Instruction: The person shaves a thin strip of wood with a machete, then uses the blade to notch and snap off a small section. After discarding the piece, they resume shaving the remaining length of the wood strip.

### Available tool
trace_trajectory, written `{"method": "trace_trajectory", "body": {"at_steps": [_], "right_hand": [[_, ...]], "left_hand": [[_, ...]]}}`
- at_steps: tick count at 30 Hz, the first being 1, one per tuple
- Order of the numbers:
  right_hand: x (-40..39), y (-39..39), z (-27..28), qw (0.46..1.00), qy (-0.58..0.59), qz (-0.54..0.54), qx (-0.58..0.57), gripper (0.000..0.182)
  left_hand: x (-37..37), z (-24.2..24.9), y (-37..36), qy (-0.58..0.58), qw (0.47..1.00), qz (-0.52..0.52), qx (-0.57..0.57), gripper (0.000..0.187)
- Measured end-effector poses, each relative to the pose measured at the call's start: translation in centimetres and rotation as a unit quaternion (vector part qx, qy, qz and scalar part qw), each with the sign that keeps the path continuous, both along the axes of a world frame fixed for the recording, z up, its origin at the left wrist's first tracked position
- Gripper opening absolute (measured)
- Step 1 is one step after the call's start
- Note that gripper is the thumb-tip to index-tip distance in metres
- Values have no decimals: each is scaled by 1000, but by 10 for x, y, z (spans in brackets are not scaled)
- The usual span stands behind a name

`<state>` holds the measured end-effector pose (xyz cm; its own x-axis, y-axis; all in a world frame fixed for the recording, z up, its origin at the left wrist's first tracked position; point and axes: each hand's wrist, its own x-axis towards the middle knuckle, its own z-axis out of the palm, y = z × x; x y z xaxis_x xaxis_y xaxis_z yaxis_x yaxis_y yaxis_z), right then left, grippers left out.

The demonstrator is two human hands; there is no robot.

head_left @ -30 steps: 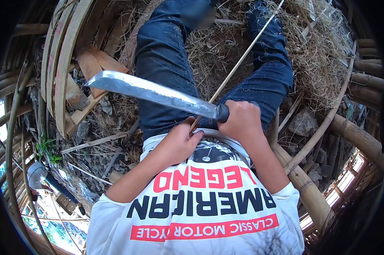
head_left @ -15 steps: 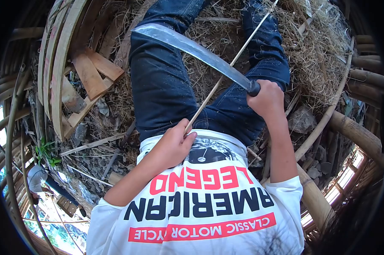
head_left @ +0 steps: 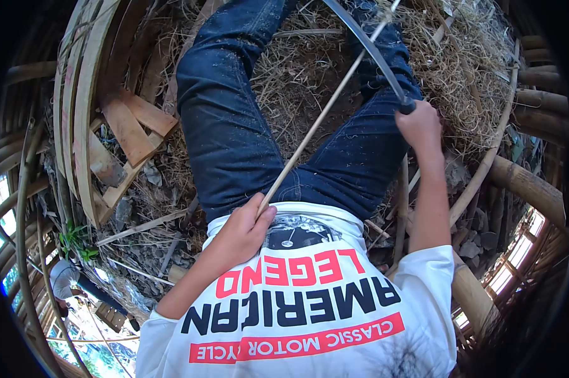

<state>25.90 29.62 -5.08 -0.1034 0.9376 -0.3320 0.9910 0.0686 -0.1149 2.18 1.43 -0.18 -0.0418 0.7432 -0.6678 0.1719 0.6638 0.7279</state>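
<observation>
1. Left hand (head_left: 241, 232) is closed on the near end of the strip (head_left: 322, 115), which slants away between the knees.
2. Right hand (head_left: 421, 125) grips the knife (head_left: 372, 53), its blade crossing the strip's far end.

Left hand (head_left: 240, 230) grips a thin bamboo strip (head_left: 316, 123); right hand (head_left: 420, 126) holds a machete (head_left: 372, 53).

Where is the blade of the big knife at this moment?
In the head view the knife blade is at the upper right, held by the right hand, above the right leg. It crosses the thin bamboo strip that the left hand holds.
</observation>
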Motion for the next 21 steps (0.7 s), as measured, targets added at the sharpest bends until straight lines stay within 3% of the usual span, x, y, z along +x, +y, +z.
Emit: {"method": "trace_trajectory", "body": {"at_steps": [3, 6, 9, 13, 15, 17, 21], "right_hand": [[-18, -19, -17, 997, 70, -14, -7, 26], [-37, -51, -20, 996, 84, 7, 40, 25], [-52, -77, -7, 993, 104, 61, -8, 22], [-67, -103, 6, 952, 216, 206, -65, 24], [-73, -108, 11, 950, 212, 211, -90, 22], [-77, -108, 11, 920, 226, 321, -3, 25], [-74, -105, 15, 922, 182, 339, 42, 32]], "left_hand": [[-2, -3, 4, -55, 997, 43, -23, 27], [-6, -10, 4, -46, 998, 8, -33, 26], [-10, -15, 6, -63, 996, -3, -61, 28], [-9, -23, 8, -102, 991, 13, -89, 30], [-8, -25, 8, -119, 990, 44, -68, 35], [-9, -25, 8, -121, 989, 47, -66, 34], [-10, -25, 7, -127, 988, 35, -82, 31]]}}
